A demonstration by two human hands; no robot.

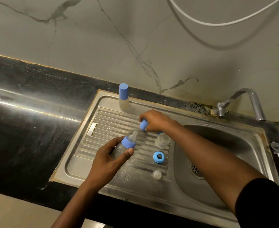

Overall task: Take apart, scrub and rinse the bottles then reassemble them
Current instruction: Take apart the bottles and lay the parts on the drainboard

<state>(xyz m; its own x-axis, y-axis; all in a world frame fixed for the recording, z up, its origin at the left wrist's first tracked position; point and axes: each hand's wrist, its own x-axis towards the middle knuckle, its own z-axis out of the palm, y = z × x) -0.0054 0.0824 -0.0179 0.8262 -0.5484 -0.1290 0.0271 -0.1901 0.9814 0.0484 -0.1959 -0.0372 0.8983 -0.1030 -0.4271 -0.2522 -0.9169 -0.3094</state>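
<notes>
Holds in the left hand point(109, 162) a clear plastic baby bottle point(127, 143) with blue screw ring and clear teat, fingers and thumb curled round its body, tilted over the ribbed steel drainboard point(102, 129). Grips in the right hand point(155, 120), just beyond, a blue cylindrical plastic cap point(143, 124), fingers curled over its top. Leaves to the right, on the drainboard, an open clear bottle body point(162, 140) upright, nearer a loose blue plastic ring point(158, 156), nearest a small clear teat point(157, 174). Stands a blue-capped clear bottle point(123, 97) at the far edge.
</notes>
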